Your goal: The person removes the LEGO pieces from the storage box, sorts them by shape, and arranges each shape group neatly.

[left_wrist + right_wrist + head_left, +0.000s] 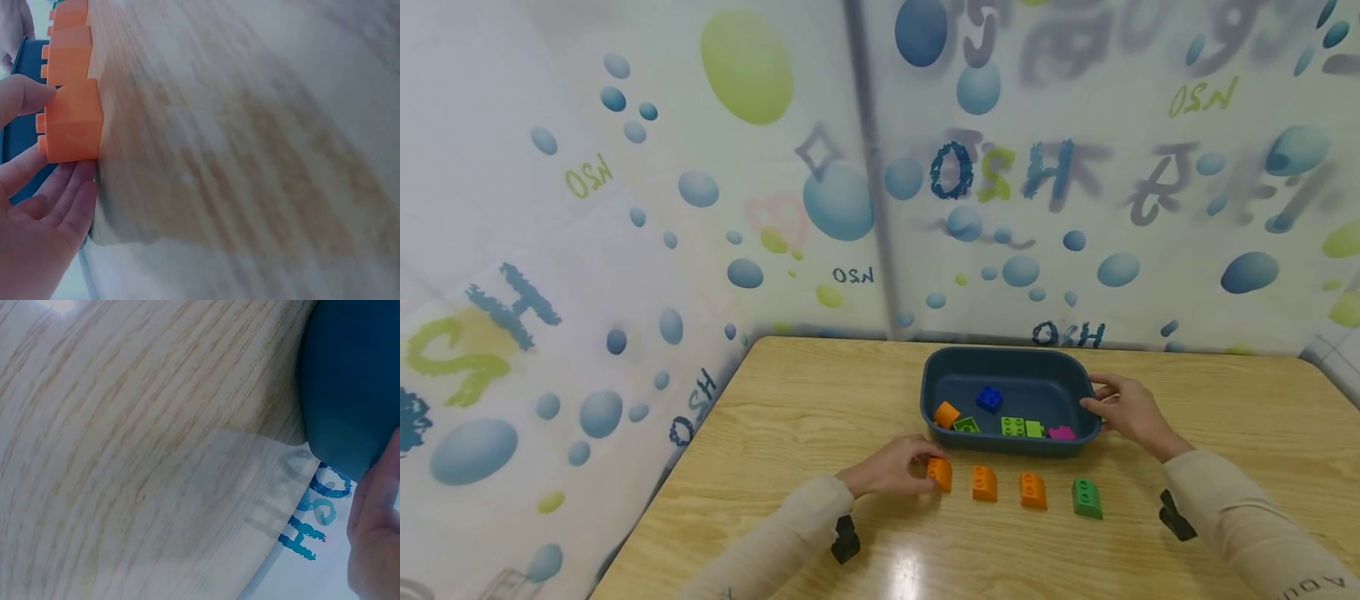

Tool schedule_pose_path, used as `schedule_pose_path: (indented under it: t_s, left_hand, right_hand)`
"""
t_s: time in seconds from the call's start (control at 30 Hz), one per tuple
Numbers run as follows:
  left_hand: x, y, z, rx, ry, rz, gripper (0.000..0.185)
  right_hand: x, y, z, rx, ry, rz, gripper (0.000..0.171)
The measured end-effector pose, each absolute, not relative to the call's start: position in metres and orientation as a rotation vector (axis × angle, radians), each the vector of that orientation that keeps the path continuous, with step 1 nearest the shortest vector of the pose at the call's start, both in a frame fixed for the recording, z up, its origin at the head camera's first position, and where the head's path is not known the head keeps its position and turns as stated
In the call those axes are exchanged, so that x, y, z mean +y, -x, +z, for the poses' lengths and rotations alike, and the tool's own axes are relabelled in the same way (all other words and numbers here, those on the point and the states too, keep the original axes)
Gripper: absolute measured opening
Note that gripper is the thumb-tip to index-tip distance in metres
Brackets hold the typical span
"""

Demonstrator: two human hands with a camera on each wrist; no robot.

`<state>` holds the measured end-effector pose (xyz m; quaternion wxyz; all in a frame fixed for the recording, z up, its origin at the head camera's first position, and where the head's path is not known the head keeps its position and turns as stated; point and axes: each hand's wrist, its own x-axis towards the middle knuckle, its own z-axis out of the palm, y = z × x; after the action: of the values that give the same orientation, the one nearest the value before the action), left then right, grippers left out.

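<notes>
Three orange bricks and a green brick lie in a row on the wooden table in front of a dark blue tray. My left hand pinches the leftmost orange brick between thumb and fingers. The other orange bricks lie free to its right. My right hand grips the tray's right rim. Inside the tray lie a blue brick, an orange brick, green bricks and a magenta brick.
The table is boxed in by a printed curtain on the left and behind. Black wrist mounts hang under both sleeves.
</notes>
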<state>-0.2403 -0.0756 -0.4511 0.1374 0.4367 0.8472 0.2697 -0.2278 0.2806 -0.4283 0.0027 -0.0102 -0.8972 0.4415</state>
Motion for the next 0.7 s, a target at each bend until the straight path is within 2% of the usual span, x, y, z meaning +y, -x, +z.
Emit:
schedule_pose_path:
  t_s: [0.7]
  left_hand:
    - [-0.0786,0.2399,-0.4593,2.409,-1.192,0.895,0.04]
  right_hand:
    - [0.2814,0.2276,-0.4289,-2.802,0.012,1.406,0.054]
